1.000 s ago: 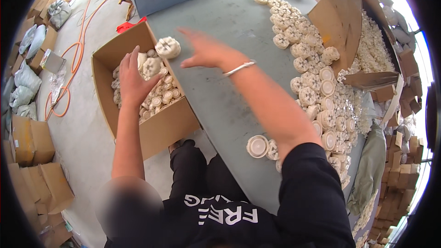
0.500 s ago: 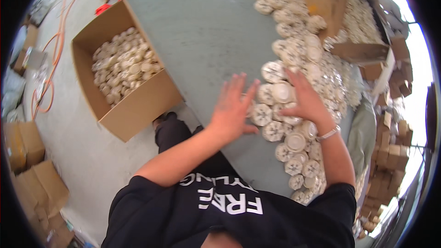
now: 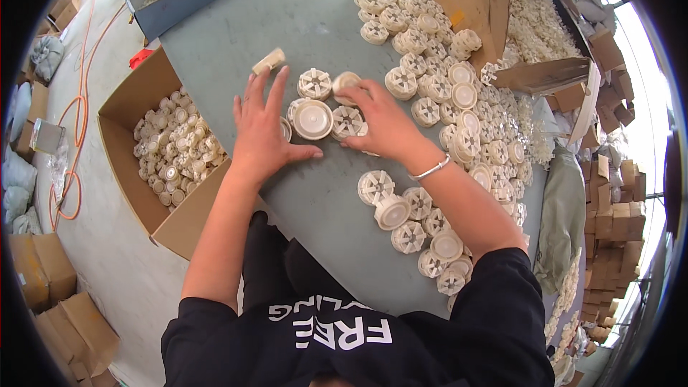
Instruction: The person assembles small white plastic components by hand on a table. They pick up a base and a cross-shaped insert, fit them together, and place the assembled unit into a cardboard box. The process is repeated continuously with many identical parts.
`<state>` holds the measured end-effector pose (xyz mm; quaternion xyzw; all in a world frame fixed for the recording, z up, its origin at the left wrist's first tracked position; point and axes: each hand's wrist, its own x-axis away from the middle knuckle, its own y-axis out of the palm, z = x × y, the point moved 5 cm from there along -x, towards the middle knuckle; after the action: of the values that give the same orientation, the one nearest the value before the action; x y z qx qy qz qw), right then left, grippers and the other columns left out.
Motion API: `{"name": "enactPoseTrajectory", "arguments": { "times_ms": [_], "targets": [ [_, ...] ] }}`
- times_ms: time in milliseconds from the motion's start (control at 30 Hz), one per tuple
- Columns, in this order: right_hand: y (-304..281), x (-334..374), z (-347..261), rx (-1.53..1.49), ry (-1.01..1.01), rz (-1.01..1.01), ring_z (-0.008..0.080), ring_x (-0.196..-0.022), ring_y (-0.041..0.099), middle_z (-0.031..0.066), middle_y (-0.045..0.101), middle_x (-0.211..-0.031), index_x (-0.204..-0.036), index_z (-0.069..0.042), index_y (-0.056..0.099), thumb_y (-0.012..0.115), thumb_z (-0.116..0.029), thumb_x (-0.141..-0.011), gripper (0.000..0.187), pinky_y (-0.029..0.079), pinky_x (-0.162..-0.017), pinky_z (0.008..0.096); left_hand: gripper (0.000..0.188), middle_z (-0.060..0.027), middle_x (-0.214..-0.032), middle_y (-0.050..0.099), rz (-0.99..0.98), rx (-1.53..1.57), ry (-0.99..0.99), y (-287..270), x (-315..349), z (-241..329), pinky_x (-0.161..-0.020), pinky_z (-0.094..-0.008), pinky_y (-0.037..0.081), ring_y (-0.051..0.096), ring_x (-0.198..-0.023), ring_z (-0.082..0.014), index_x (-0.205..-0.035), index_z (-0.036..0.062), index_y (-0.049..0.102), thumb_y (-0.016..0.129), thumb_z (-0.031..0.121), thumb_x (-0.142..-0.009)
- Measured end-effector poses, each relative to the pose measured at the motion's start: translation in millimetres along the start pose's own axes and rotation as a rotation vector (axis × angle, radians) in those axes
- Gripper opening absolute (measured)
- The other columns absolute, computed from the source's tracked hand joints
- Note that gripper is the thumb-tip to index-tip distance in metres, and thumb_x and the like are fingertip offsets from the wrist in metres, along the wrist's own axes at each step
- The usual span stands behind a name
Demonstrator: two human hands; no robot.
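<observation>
Several cream-white round plastic parts (image 3: 312,120), some with a slotted star-like face and some with a smooth cup side up, lie between my two hands on the grey-green table. My left hand (image 3: 259,129) has its fingers spread along the left side of this group, by the table edge. One part (image 3: 268,61) sits tilted and blurred just beyond its fingertips. On the right side of the group, my right hand (image 3: 381,118) curves with thumb and fingers apart, touching parts without closing round one. A large pile of such parts (image 3: 437,89) spreads along the table's right.
Left of the table edge stands an open cardboard box (image 3: 190,222) partly filled with the same parts. A blue-grey bin (image 3: 197,1) sits at the far left of the table (image 3: 294,36). Cardboard flaps (image 3: 473,0) and small pale pieces (image 3: 541,21) lie at the right. An orange hose (image 3: 76,111) runs along the floor.
Both hands have moved left from the pile, and a small group of parts has come with them toward the table edge by the box. A gap now separates it from the pile.
</observation>
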<state>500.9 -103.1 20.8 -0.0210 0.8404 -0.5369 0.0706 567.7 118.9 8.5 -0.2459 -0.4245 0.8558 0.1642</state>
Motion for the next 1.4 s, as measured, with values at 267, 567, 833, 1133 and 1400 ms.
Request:
{"name": "enactPoseTrajectory", "arguments": {
  "times_ms": [267,567,833,1133,1400],
  "targets": [
    [-31.6,1.2,22.0,-0.097,0.187,-0.203,0.0395,-0.141,0.054,0.0178,0.048,-0.154,-0.158,-0.013,0.045,0.1,-0.037,-0.067,0.109,0.049,-0.116,0.0475,0.121,-0.017,-0.17,0.039,0.071,0.268,0.127,11.2,-25.5,-36.1,-0.13,-0.0664,0.02,0.026,-0.162,-0.0423,-0.159,0.0212,0.053,0.101,0.057,-0.055],
    [-15.7,-41.5,22.5,-0.003,0.174,-0.389,0.0422,-0.139,0.055,0.0207,0.049,-0.15,-0.161,-0.02,0.043,0.103,-0.048,-0.062,0.12,0.047,-0.118,0.0481,0.06,-0.015,-0.16,0.05,-0.196,0.378,0.088,18.5,-45.3,-18.1,-0.121,-0.0526,0.041,0.046,-0.151,-0.0338,-0.144,0.0126,0.067,0.086,0.029,-0.089],
    [-11.5,-48.9,23.0,-0.016,0.308,-0.449,0.0379,-0.134,0.058,0.0187,0.054,-0.143,-0.144,-0.012,0.054,0.102,-0.05,-0.066,0.1,0.05,-0.112,0.0461,0.055,-0.015,-0.145,0.062,0.474,-0.128,0.197,-16.8,-103.9,-91.2,-0.113,-0.0472,0.049,0.059,-0.134,-0.0394,-0.144,0.021,0.067,0.083,0.035,-0.093],
    [5.0,-46.2,35.5,-0.101,0.446,-0.249,0.0262,-0.092,0.074,0.0178,0.061,-0.137,-0.14,-0.007,0.054,0.1,-0.054,-0.07,0.097,0.066,-0.071,0.0374,0.05,-0.0115,-0.155,0.059,-0.093,0.46,-0.007,-0.5,-116.9,-90.7,-0.123,-0.0541,0.038,0.049,-0.149,-0.0408,-0.145,0.0199,0.069,0.069,0.047,-0.102],
    [-13.3,-20.0,41.0,-0.22,0.528,-0.252,0.0307,-0.104,0.074,0.0205,0.068,-0.134,-0.138,-0.006,0.058,0.087,-0.045,-0.084,0.073,0.061,-0.082,0.0422,0.041,-0.0026,-0.162,0.056,0.068,-0.128,0.199,51.6,-44.7,21.8,-0.129,-0.0724,0.011,0.04,-0.158,-0.0301,-0.141,0.0229,0.072,0.051,0.043,-0.112]
  ]
}}
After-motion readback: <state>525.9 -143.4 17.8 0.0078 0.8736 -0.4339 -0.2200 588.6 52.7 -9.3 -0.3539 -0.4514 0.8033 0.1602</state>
